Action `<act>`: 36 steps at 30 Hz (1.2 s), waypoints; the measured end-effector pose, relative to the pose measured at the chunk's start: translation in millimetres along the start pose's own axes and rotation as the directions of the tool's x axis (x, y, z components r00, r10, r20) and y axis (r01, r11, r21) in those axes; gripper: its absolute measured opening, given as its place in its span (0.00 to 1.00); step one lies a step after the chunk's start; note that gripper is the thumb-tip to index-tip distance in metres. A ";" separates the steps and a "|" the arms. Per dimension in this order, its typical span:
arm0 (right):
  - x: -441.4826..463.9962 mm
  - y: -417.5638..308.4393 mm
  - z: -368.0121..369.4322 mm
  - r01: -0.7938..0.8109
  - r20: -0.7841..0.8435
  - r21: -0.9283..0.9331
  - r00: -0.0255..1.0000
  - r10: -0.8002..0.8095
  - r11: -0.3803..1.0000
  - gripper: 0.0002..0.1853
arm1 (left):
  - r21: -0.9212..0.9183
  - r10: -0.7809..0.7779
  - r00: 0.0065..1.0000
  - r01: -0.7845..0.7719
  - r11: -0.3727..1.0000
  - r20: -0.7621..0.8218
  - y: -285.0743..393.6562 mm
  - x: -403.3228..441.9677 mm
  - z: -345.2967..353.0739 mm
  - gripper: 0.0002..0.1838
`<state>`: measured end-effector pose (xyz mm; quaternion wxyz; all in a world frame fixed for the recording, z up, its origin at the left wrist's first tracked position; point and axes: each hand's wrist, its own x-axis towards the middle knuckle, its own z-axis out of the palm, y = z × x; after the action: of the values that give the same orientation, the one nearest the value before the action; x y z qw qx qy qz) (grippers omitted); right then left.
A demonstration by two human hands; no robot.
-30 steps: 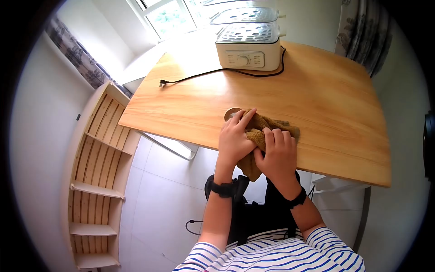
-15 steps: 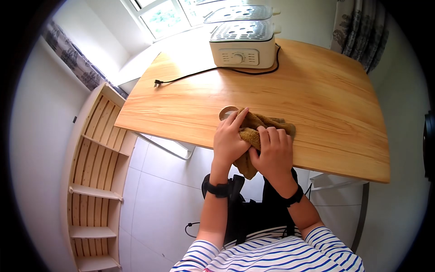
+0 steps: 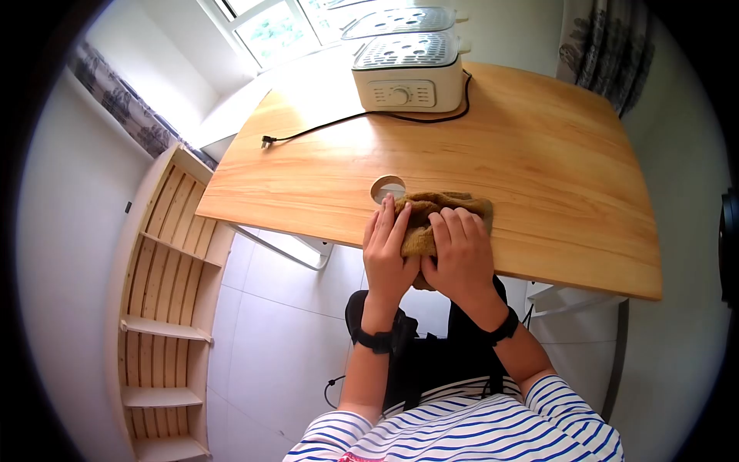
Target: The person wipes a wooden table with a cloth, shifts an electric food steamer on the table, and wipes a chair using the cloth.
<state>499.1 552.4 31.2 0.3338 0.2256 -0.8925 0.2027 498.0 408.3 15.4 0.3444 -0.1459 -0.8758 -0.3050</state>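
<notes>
A brown cloth lies bunched in loose folds at the table's near edge, and a bit of it hangs below the edge. My left hand grips its left side, the fingers long and pointing away from me. On the right part of the cloth rests my right hand, fingers bent over it and pressed together. Both thumbs are close to each other near the cloth's lower part. The undersides of my hands are hidden.
The wooden table has a round hole just beyond my left fingertips. At the far side stands a cream electric steamer, its black cord trailing left to a plug. A wooden shelf stands on the left.
The cloth's hanging corner has come up toward the table edge. My left hand has shifted slightly toward me, uncovering more of the round hole. My right hand stays on the cloth.
</notes>
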 end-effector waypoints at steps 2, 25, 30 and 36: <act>-6.8 -5.8 -4.4 0.021 0.041 0.049 0.999 -0.023 0.999 0.28 | 0.030 -0.015 0.997 0.018 0.999 -0.075 10.7 -20.8 -7.5 0.28; 46.2 -99.1 119.4 0.386 0.029 -0.213 0.921 -0.389 0.898 0.19 | 0.376 -0.162 0.920 0.301 0.876 -0.357 -97.7 -49.0 -10.4 0.28; 46.5 -103.0 131.2 0.356 -0.016 -0.264 0.928 -0.373 0.896 0.20 | 0.286 -0.090 0.944 0.187 0.940 -0.319 -92.9 -47.5 -30.6 0.31; 33.5 -88.8 114.2 0.400 -0.042 -0.030 0.915 -0.401 0.916 0.22 | -0.307 -0.537 0.834 0.482 0.821 -0.125 -41.8 -76.0 -56.4 0.51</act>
<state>466.6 412.5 -6.4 0.3916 0.3950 -0.8214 0.1265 562.2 336.8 -22.8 0.3159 0.0827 -0.7938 -0.5131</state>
